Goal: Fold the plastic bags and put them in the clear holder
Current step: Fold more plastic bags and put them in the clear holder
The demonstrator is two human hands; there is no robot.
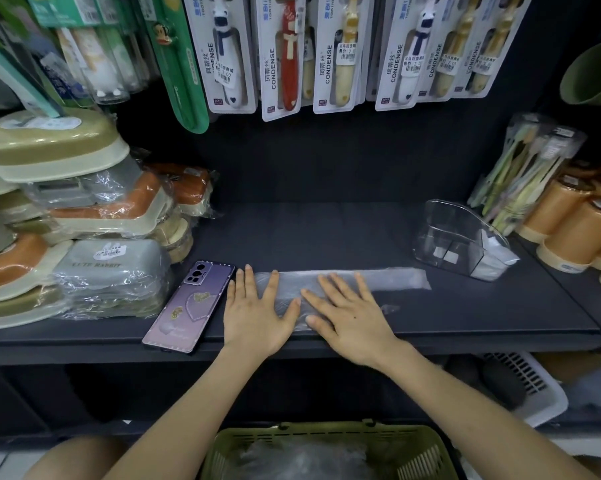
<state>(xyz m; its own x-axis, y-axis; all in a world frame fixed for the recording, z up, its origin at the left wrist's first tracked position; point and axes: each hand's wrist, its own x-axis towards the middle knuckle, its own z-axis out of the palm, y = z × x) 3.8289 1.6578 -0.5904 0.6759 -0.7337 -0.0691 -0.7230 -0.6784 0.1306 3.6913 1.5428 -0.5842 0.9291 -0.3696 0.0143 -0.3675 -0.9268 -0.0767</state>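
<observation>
Far left on the shelf (326,237), wrapped boxes (84,244) sit stacked in a heap. Just beside them my phone (191,303) lies face down at a slant, its near end at the shelf's front edge. My left hand (257,317) rests flat next to the phone, palm down, fingers (249,282) straight and spread, holding nothing; its right-hand fingers and thumb press on the left end of the bag (392,277). The bag lies as a long, flattened clear strip running left to right along the front of the shelf. Below it, on a lower level, a green basket (427,455) holds crumpled clear plastic. My right hand (351,313) lies flat too, fingers (342,284) straight and fanned over the middle of the strip, pressing rather than gripping, thumb nearly touching my left thumb. The strip's right end stretches out bare past it, stopping near the holder (444,220). The holder stands on the shelf with folded bags (493,254) in its right compartment. Orange cups (576,230) lie stacked at the far right.
</observation>
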